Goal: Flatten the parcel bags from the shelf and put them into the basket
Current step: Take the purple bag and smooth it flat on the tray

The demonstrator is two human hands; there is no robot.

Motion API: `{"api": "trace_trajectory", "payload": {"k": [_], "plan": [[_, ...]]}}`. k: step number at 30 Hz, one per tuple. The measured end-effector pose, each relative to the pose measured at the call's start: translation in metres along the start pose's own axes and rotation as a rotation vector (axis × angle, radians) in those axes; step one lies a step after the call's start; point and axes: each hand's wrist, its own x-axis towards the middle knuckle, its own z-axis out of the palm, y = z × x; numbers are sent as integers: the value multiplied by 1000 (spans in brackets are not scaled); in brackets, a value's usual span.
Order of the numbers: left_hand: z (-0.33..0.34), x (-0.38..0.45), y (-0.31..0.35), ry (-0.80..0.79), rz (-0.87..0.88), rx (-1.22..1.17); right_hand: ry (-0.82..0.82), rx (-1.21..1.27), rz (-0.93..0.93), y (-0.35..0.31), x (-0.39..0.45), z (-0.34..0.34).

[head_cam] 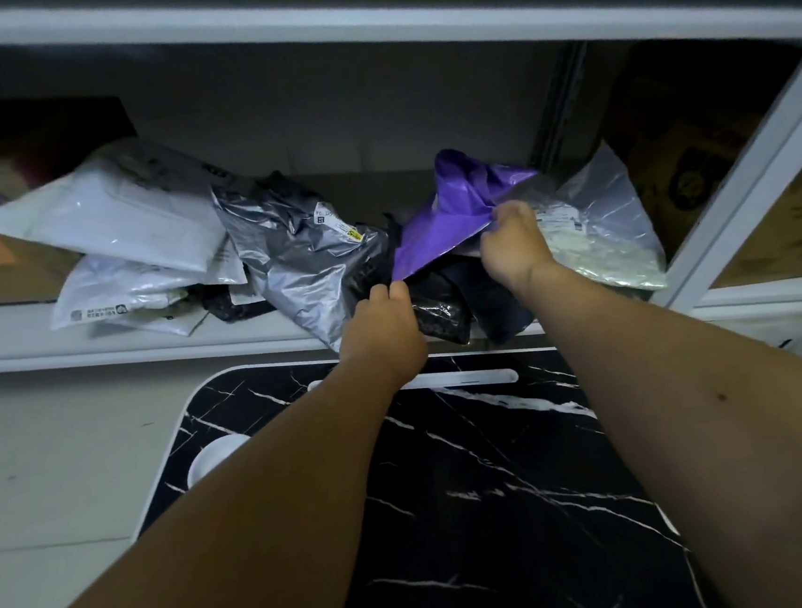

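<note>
Head view: step in hand is retrieval. Left hand [381, 327] pinches the purple parcel bag [449, 215] at its lower corner; right hand [513, 244] grips its right edge, near the shelf [124, 352] front edge. Next: lift clear (basket not visible), then flatten it on the marble-patterned tabletop [481, 492].

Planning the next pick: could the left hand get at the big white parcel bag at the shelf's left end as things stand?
Probably yes, once free. The white parcel bag lies on top of its pile with nothing in front of it. But the left hand is pinching the purple bag, which the right hand also grips, so it must let go first.
</note>
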Motion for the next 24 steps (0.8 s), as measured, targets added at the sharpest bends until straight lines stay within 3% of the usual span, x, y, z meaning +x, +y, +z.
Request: {"api": "trace_trajectory", "payload": {"k": [13,24], "plan": [[-63,-80,41,15,-42,-105,3,-20,-97,-39,-89,-86],[-69,-182,59,-106,-98,-160,-71,37,10,-23,-243,-87]]}}
